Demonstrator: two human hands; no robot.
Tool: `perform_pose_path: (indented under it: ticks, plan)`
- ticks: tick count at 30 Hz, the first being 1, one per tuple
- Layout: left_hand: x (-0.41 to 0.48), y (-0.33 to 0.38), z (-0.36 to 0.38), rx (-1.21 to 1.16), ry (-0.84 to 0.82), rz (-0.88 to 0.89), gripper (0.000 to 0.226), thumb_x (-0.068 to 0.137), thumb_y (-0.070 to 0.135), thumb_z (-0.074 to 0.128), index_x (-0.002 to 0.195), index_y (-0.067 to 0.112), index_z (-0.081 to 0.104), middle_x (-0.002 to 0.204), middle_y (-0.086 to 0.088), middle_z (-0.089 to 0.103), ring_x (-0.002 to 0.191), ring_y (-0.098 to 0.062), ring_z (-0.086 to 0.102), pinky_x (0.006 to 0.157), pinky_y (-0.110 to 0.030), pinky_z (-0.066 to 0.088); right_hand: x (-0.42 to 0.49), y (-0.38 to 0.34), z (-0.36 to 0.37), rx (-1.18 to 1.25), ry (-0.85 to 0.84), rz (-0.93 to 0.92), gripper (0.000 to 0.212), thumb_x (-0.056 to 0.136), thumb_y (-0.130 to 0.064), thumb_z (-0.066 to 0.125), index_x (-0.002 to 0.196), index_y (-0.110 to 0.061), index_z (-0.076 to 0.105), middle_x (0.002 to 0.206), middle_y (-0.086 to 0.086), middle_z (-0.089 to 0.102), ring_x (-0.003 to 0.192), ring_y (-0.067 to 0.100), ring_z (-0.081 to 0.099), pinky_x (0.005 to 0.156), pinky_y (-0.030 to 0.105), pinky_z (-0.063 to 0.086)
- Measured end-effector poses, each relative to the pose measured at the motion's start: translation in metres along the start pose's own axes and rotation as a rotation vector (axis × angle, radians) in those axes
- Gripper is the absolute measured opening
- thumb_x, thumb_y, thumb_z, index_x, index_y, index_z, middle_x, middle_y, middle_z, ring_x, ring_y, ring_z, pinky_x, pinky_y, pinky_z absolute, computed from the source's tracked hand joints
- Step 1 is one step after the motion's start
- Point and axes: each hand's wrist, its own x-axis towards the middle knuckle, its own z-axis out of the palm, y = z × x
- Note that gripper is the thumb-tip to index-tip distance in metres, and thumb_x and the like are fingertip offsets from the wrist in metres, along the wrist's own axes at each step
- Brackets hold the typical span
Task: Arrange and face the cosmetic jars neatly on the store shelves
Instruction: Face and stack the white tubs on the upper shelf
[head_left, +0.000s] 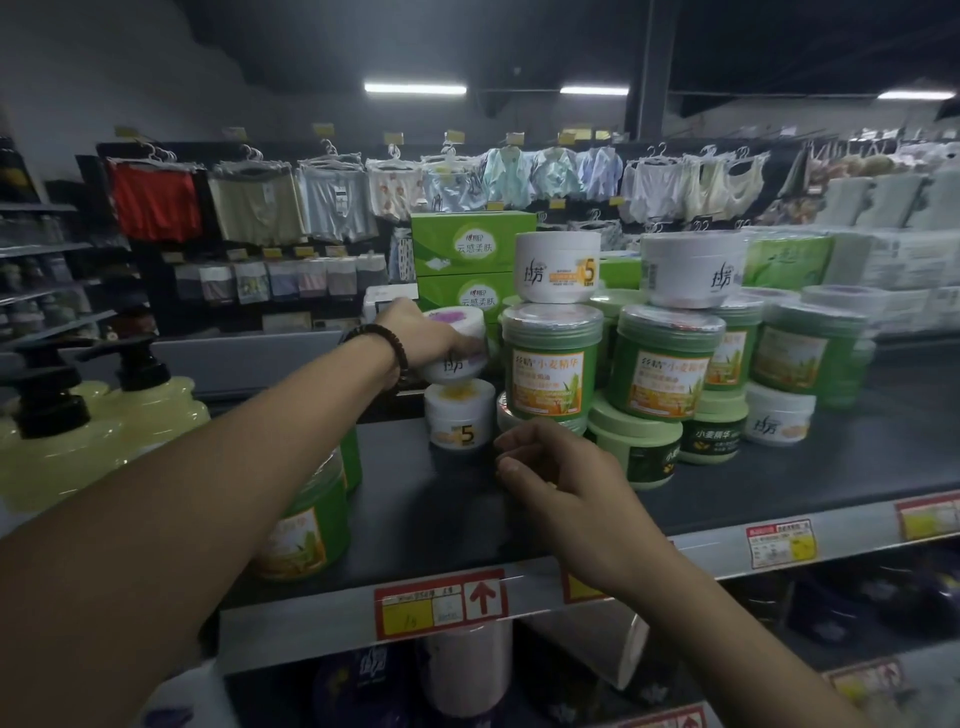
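Base: dark grey shelf, price tags on its front edge.
Left: pump bottles, green jar.
Middle: white jar, pale green jars.

Left hand holds purple-lidded jar over yellow-lidded jar; right hand hovers

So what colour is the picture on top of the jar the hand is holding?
Purple, on the white jar; head view.
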Motion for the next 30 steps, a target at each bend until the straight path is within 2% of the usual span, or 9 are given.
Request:
perform_pose_path:
  ticks: [5, 9, 11, 15, 19, 20, 24, 26, 30]
  plan:
    - [-0.012, 0.009, -0.017, -0.097, 0.014, 0.001, 0.048, 0.065, 0.038, 0.098, 0.095, 0.012, 0.071, 0.093, -0.005, 0.076, 0.071, -0.019, 0.069, 0.054, -0.028, 0.054, 0.000, -0.002, -0.001, 0.043, -0.012, 0.005, 0.011, 0.103, -0.026, 0.070, 0.113, -0.029, 0.071, 0.097, -0.009, 0.075, 0.091, 0.008, 0.071, 0.088, 0.041, 0.060]
    - [-0.032, 0.016, -0.028, -0.157, 0.017, -0.011, 0.039, 0.074, 0.032, 0.095, 0.099, 0.016, 0.070, 0.099, -0.003, 0.077, 0.084, -0.018, 0.074, 0.076, -0.042, 0.066, -0.001, -0.003, -0.002, 0.081, -0.015, -0.011, 0.011, 0.102, -0.023, 0.071, 0.112, -0.027, 0.072, 0.095, -0.007, 0.076, 0.090, 0.012, 0.073, 0.090, 0.047, 0.060]
    - [-0.043, 0.019, -0.034, -0.175, 0.032, 0.004, 0.039, 0.075, 0.029, 0.094, 0.100, 0.017, 0.067, 0.099, -0.002, 0.076, 0.086, -0.017, 0.074, 0.080, -0.045, 0.066, -0.001, -0.003, -0.004, 0.097, -0.011, -0.026, 0.009, 0.102, -0.022, 0.071, 0.110, -0.025, 0.072, 0.093, -0.006, 0.077, 0.089, 0.014, 0.073, 0.089, 0.048, 0.060]
    - [-0.062, 0.025, -0.044, -0.218, 0.067, 0.049, 0.046, 0.070, 0.028, 0.097, 0.102, 0.019, 0.066, 0.106, -0.003, 0.077, 0.095, -0.021, 0.076, 0.087, -0.055, 0.064, 0.000, -0.005, -0.009, 0.159, -0.006, -0.040, 0.007, 0.101, -0.022, 0.072, 0.107, -0.026, 0.073, 0.094, -0.004, 0.077, 0.089, 0.019, 0.073, 0.087, 0.053, 0.060]
    - [-0.086, 0.032, -0.049, -0.246, 0.110, 0.102, 0.106, 0.031, 0.050, 0.100, 0.124, 0.017, 0.064, 0.119, 0.001, 0.074, 0.103, -0.019, 0.076, 0.091, -0.046, 0.064, 0.001, -0.009, -0.018, 0.224, -0.003, -0.074, 0.016, 0.095, -0.033, 0.071, 0.110, -0.026, 0.074, 0.100, -0.002, 0.078, 0.096, 0.020, 0.074, 0.089, 0.056, 0.060]
    - [-0.092, 0.034, -0.050, -0.255, 0.116, 0.115, 0.110, 0.028, 0.050, 0.100, 0.126, 0.017, 0.063, 0.120, 0.001, 0.073, 0.103, -0.018, 0.075, 0.089, -0.043, 0.064, 0.001, -0.011, -0.020, 0.244, 0.001, -0.077, 0.022, 0.092, -0.037, 0.070, 0.111, -0.025, 0.074, 0.101, -0.001, 0.078, 0.098, 0.021, 0.075, 0.090, 0.056, 0.060]
    - [-0.117, 0.043, -0.048, -0.295, 0.094, 0.156, 0.084, 0.046, 0.034, 0.103, 0.119, 0.018, 0.065, 0.116, -0.001, 0.074, 0.098, -0.018, 0.076, 0.072, -0.033, 0.059, 0.003, -0.015, -0.036, 0.337, 0.027, -0.120, 0.016, 0.098, -0.024, 0.074, 0.113, -0.019, 0.072, 0.102, 0.008, 0.078, 0.099, 0.031, 0.076, 0.089, 0.061, 0.061]
    - [-0.129, 0.047, -0.045, -0.300, 0.095, 0.177, 0.087, 0.041, 0.039, 0.100, 0.119, 0.018, 0.067, 0.115, -0.001, 0.076, 0.097, -0.018, 0.077, 0.074, -0.034, 0.060, 0.005, -0.017, -0.044, 0.381, 0.039, -0.128, 0.019, 0.098, -0.020, 0.075, 0.116, -0.019, 0.070, 0.102, 0.011, 0.079, 0.099, 0.033, 0.077, 0.087, 0.062, 0.063]
    - [-0.148, 0.055, -0.034, -0.332, 0.059, 0.201, 0.106, 0.034, 0.045, 0.098, 0.130, 0.013, 0.066, 0.117, -0.003, 0.078, 0.101, -0.018, 0.078, 0.093, -0.044, 0.063, 0.004, -0.024, -0.060, 0.422, 0.062, -0.138, 0.037, 0.087, -0.033, 0.077, 0.121, -0.024, 0.066, 0.103, 0.010, 0.079, 0.098, 0.030, 0.079, 0.084, 0.061, 0.064]
